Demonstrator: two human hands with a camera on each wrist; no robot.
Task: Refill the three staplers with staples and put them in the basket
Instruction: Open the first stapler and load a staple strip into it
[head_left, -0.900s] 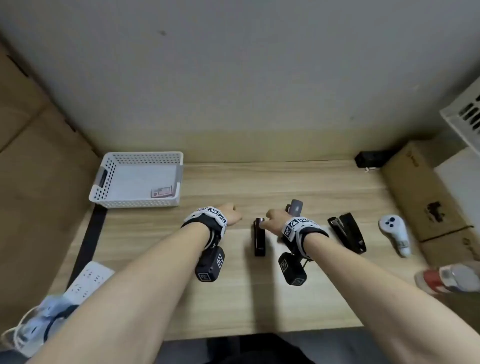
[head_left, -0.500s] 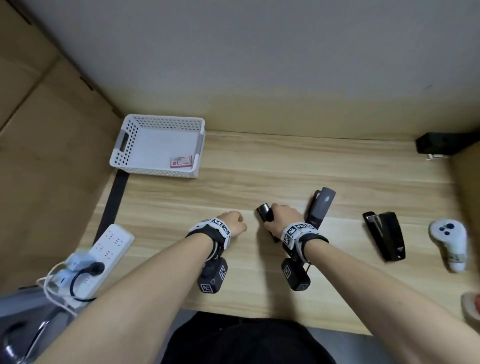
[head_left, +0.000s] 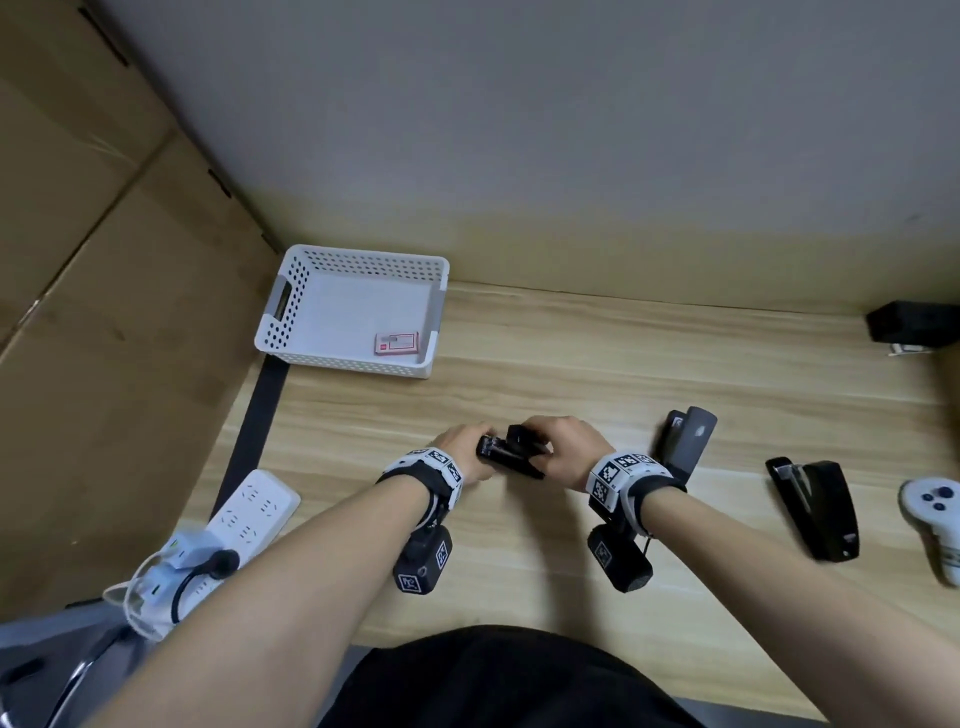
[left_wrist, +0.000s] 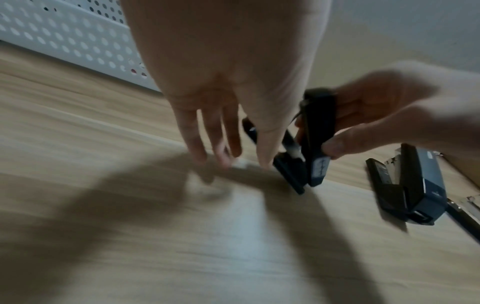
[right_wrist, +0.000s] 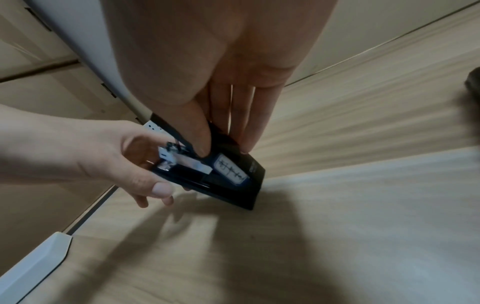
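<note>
Black small plastic stapler (head_left: 511, 456), hinged open, sits between both hands near the front middle of the pale wood-grain desk (head_left: 597, 374); its rear end touches the desktop in the wrist views. Right hand (head_left: 563, 449) pinches the raised top arm, thumb on one side and fingers on the other; a white label shows on the arm's underside. Left hand (head_left: 462, 457) holds the lower part: in the right wrist view the thumb and curled fingers grip round the base beside the exposed metal staple channel. The left wrist view is blurred.

Right of the hands, a grey stapler with dark base (head_left: 685, 449) lies open, just beside the right wrist. Further right, well apart, a glossy black stapler (head_left: 815, 506) lies flat. A white handheld controller with dark buttons (head_left: 935, 519) lies near the right edge.

Left front: white power strip (head_left: 249, 514) with plugs and cables.

Far left corner of the desk: white perforated plastic basket (head_left: 291, 306), against the brown cardboard panel (head_left: 104, 338). Inside it, near its right wall, a small red and white box (head_left: 396, 343).

Far right by the wall: a black object (head_left: 914, 322), identity unclear.
</note>
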